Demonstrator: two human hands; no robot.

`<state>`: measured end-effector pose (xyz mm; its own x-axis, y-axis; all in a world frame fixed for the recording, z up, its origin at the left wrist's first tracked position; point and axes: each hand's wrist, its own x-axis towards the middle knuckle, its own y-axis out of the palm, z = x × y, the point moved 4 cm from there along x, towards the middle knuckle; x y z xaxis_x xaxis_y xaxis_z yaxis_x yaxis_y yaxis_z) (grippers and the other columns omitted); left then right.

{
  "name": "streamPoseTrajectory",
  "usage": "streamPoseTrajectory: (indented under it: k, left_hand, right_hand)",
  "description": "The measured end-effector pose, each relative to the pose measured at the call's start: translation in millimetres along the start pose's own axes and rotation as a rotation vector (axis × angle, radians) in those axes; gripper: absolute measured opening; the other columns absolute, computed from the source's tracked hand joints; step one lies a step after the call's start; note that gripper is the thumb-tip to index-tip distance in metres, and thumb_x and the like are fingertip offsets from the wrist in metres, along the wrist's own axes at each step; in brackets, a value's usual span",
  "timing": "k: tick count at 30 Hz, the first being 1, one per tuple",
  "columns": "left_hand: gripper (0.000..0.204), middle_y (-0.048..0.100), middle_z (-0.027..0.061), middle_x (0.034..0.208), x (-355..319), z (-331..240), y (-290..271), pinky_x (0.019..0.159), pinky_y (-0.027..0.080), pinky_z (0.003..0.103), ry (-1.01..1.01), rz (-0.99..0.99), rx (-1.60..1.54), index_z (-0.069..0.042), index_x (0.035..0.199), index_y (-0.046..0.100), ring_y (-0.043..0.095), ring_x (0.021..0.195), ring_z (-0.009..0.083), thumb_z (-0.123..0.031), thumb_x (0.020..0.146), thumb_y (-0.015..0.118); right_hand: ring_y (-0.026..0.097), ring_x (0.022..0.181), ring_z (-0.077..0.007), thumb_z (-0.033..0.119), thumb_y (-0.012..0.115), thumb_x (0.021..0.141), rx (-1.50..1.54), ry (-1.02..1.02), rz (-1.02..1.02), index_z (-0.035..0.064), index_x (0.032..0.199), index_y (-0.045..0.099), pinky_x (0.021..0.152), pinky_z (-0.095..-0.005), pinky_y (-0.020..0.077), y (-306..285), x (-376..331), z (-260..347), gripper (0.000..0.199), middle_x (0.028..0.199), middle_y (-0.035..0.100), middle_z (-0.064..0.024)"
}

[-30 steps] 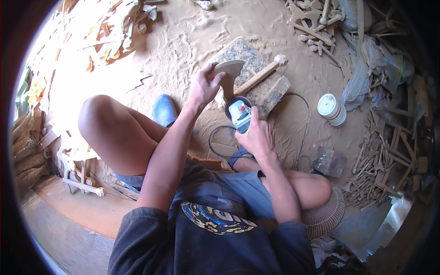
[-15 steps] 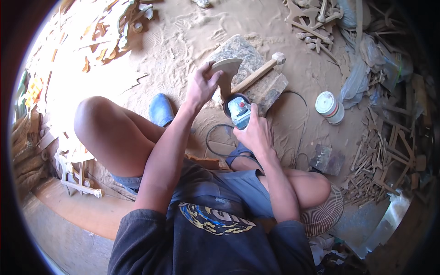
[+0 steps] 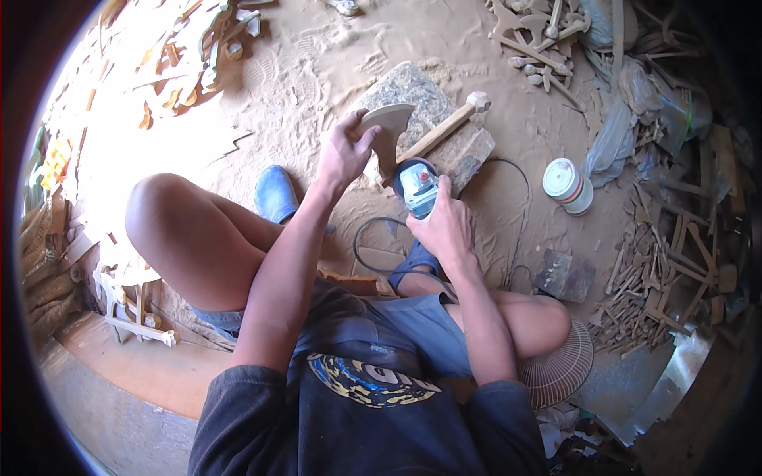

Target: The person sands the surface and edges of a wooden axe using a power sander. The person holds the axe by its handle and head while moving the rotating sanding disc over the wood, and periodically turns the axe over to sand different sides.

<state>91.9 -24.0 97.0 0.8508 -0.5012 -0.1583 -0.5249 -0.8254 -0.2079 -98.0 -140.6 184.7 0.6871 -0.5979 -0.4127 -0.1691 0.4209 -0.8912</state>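
Observation:
My left hand [image 3: 341, 159] grips the curved edge of an axe-shaped wooden piece [image 3: 387, 131], thumb on its face. The blade part narrows down toward the grinder. A straight wooden handle [image 3: 438, 132] with a pale knobbed end slants up to the right over the stone block; the grinder hides where it meets the blade. In my right hand [image 3: 446, 230] is a teal angle grinder [image 3: 418, 184] with a red button, fingers wrapped round its body. Its round disc or guard sits against the lower end of the wood; exact contact is hidden.
Under the work lies a rough stone block [image 3: 421, 95] on dusty ground. The grinder's black cable [image 3: 524, 198] loops to both sides. A white lidded tub [image 3: 565, 184] stands right. Wood scraps [image 3: 643, 270] pile up along the right; a blue shoe [image 3: 275, 193] is at left.
The whole view has shifted slightly. The grinder has turned a little against the wood; both hands keep their grip and almost the same place.

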Motion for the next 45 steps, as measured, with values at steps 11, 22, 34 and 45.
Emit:
streamPoseTrajectory:
  k: [11, 22, 34, 45]
  left_hand:
    - [0.059, 0.077, 0.0211, 0.106, 15, 41, -4, 0.072, 0.063, 0.032, -0.256, -0.054, -0.236, 0.009, 0.14, 0.058, 0.077, 0.09, 0.0228, -0.023, 0.096, 0.08]
    - [0.071, 0.04, 0.027, 0.157, -8, 62, 4, 0.115, 0.043, 0.05, 0.363, -0.058, 0.727, -0.002, 0.151, 0.046, 0.05, 0.139, 0.0409, -0.009, 0.083, 0.068]
    - [0.048, 0.053, 0.0114, 0.151, -13, 33, 32, 0.117, 0.039, 0.054, 0.668, 0.313, 0.866, -0.016, 0.127, 0.069, 0.048, 0.142, 0.0356, -0.018, 0.079, 0.074]
    - [0.045, 0.063, 0.0201, 0.126, -28, 2, 49, 0.111, 0.042, 0.057, 0.392, 0.561, 0.432, -0.012, 0.114, 0.071, 0.047, 0.13, 0.0431, -0.034, 0.075, 0.079]
  right_hand:
    - [0.073, 0.091, -0.0499, 0.028, 0.081, 0.08, 0.063, 0.07, -0.133, -0.0002, 0.146, 0.043, 0.08, -0.0579, 0.0577, -34, 2, -21, 0.082, 0.094, 0.073, -0.0325]
    - [0.072, 0.102, -0.0468, 0.031, 0.085, 0.074, 0.392, 0.225, -0.473, -0.0047, 0.141, 0.048, 0.09, -0.0538, 0.0563, -123, -37, -96, 0.085, 0.109, 0.073, -0.0302]
    - [0.071, 0.112, -0.0415, 0.028, 0.088, 0.073, 0.562, 0.283, -0.661, -0.0032, 0.144, 0.048, 0.098, -0.0487, 0.0534, -163, -61, -137, 0.088, 0.119, 0.072, -0.0262]
    - [0.075, 0.103, -0.0382, 0.026, 0.09, 0.072, 0.638, 0.146, -0.711, -0.0024, 0.137, 0.051, 0.091, -0.048, 0.0573, -154, -68, -134, 0.08, 0.112, 0.074, -0.0242]
